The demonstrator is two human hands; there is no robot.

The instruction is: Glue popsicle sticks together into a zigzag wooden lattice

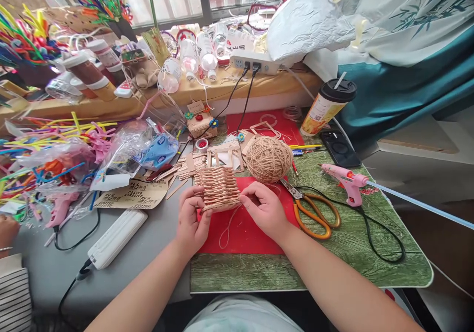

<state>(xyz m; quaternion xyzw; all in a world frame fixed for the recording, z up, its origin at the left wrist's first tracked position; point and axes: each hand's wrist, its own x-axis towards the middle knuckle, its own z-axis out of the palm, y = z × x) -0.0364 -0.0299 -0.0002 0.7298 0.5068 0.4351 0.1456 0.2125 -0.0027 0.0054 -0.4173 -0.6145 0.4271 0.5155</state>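
My left hand [193,219] is closed round the left end of a small ribbed box of stacked craft sticks [218,189], tilted above a red sheet [255,243]. At the box's lower right corner, my right hand [263,208] is closed with thumb and forefinger pinched together. What the pinch holds, if anything, is too small to make out. A thin loop of twine [224,235] hangs below the box onto the red sheet. Just behind my right hand lies a ball of jute twine [269,159], with orange-handled scissors [316,216] to its right.
A pink glue gun [348,181] with its cord, a phone [339,149] and a lidded cup [328,107] stand at the right. Loose craft sticks [190,166], sandpaper [137,192] and a white power strip [116,238] lie left. Another person's striped sleeve [15,292] shows at far left.
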